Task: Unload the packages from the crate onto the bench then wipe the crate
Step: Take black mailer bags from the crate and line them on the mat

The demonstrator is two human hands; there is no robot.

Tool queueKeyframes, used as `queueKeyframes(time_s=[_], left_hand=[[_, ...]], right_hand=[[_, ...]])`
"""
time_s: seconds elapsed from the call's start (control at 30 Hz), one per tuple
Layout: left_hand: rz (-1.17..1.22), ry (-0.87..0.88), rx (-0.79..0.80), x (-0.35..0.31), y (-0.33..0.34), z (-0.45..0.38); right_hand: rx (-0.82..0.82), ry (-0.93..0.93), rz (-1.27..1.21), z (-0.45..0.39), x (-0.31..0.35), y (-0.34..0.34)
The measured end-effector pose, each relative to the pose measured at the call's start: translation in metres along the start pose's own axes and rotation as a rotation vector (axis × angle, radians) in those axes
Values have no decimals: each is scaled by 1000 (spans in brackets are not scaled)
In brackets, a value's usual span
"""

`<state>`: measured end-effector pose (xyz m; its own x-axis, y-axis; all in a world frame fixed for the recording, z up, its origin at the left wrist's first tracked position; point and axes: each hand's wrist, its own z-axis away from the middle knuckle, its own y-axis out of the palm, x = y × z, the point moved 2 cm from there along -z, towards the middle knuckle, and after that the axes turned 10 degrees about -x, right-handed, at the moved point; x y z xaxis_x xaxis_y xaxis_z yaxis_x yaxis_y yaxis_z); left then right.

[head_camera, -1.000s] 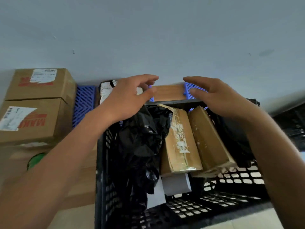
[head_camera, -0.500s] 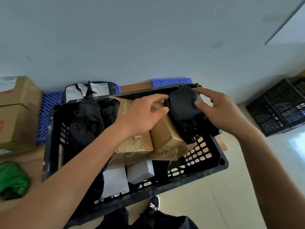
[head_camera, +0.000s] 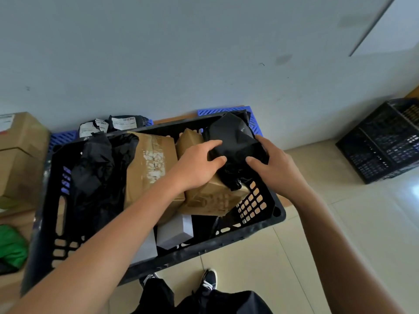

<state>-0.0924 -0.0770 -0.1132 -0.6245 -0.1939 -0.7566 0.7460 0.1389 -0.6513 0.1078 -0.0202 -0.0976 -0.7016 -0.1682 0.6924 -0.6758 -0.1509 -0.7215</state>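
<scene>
A black slatted crate [head_camera: 275,210] holds several packages. At its far right corner sits a black-wrapped parcel [head_camera: 231,134]; my left hand [head_camera: 198,166] grips its left side and my right hand [head_camera: 271,164] grips its right side. Under it lies a brown cardboard box [head_camera: 210,198], and beside that a taped brown box [head_camera: 150,162]. Crumpled black plastic packages [head_camera: 97,168] fill the crate's left half. Two white boxes [head_camera: 175,231] lie on the crate floor near the front. The wooden bench [head_camera: 13,223] shows at the left beside the crate.
Stacked brown cartons [head_camera: 20,152] and a green bag [head_camera: 11,245] sit on the left. Black labelled parcels [head_camera: 113,125] lie on a blue slatted mat [head_camera: 226,109] behind the crate by the wall. Another black crate [head_camera: 385,141] stands on the tiled floor at right. My shoes [head_camera: 209,279] show below.
The view has swung right and down. Both hands dropped from above the crate's far rim to the black parcel at the right corner and closed around it.
</scene>
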Motion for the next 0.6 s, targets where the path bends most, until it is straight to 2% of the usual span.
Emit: queueKeyframes(time_s=[0.4, 0.6], left_hand=[[38, -30, 0, -6, 20, 8], [55, -30, -34, -1, 21, 12]], right_hand=[[2, -49, -107, -1, -3, 6], [-55, -73, -237, 1, 3, 11]])
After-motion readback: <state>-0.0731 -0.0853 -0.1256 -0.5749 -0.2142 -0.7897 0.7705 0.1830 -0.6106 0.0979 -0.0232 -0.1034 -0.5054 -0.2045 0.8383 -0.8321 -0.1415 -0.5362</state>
